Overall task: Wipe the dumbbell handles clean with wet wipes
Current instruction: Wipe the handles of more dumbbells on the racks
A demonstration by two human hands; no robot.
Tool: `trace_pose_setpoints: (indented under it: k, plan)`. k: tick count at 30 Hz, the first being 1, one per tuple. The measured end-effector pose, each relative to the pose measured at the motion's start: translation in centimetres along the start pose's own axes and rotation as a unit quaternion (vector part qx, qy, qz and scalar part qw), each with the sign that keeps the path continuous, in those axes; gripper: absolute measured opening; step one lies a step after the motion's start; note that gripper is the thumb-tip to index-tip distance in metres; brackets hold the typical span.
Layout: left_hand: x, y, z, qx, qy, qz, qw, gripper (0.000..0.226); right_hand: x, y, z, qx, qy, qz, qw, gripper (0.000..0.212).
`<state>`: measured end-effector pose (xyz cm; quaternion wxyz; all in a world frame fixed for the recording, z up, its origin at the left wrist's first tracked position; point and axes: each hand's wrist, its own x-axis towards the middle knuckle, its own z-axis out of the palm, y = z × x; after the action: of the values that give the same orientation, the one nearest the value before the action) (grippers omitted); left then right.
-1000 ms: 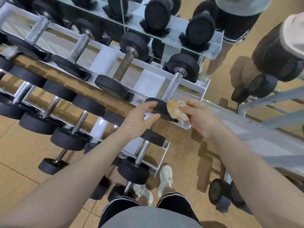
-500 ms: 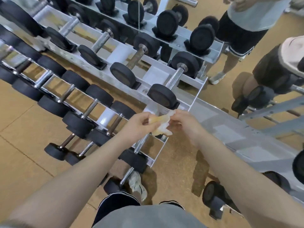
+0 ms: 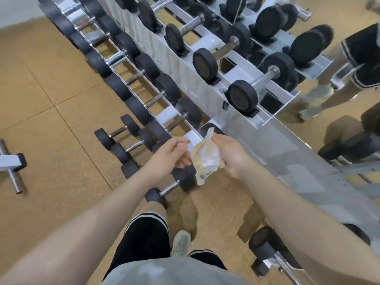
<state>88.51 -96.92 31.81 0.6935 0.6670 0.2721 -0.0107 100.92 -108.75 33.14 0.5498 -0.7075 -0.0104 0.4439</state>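
Note:
A crumpled, yellow-stained wet wipe [image 3: 206, 159] hangs between my two hands, in front of the dumbbell rack. My right hand [image 3: 230, 155] holds the wipe's right side, with a corner sticking up past its fingertips. My left hand [image 3: 170, 156] pinches its left edge. Above the hands, the nearest upper-shelf dumbbell [image 3: 255, 87] shows a black end plate and a chrome handle. A small dumbbell [image 3: 170, 188] lies on the lower shelf just below the wipe.
The grey two-tier rack [image 3: 181, 73] runs from top left to centre, with several black dumbbells on both shelves. Another person's legs [image 3: 337, 93] stand at the right. A metal bar foot [image 3: 12, 167] lies at the left on the cork floor. My shoe [image 3: 181, 241] is below.
My hands came away from the upper dumbbell and dropped in front of the lower shelf. The wipe went from balled in my right hand to spread between both hands. The view swung left.

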Motion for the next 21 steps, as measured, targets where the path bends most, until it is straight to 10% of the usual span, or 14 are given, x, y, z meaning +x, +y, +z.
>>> trace_pose_setpoints:
  k: [12,17,21]
  plan:
    - [-2.5,-2.6,-15.0,0.014,0.126,-0.038,0.991,0.023,4.2,-5.4,14.9,-0.174,-0.296,0.043,0.938,0.035]
    - [-1.2,-2.9,-27.4,-0.092,0.170,-0.078,0.978,0.020,9.4,-7.9,25.9,-0.207,-0.229,0.033,0.950,0.027]
    - [-0.2,-1.4,-38.9,-0.109,0.194,-0.071,0.972,0.021,13.4,-10.3,36.8,0.010,-0.159,0.110,0.981,0.036]
